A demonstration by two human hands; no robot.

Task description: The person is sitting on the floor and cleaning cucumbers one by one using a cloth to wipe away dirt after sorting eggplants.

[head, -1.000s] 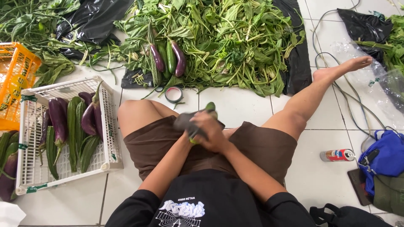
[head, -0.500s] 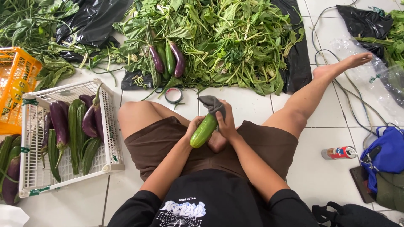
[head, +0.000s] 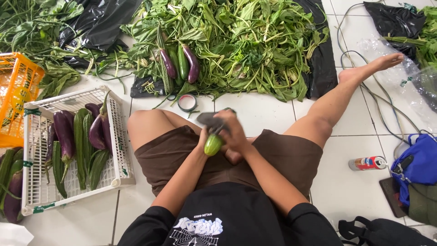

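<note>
Since half a second ago, cucumber swung more upright over my lap. Left hand grips its lower end; right hand closed on it and a dark wrap. Tape roll at 11 o'clock; white crate of eggplants at 9.

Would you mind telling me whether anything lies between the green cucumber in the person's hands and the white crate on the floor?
Nothing visible blocks it. The green cucumber is held by the left hand and right hand over the lap. Between it and the white crate lies only the person's bent left thigh, low enough to pass over.
</note>
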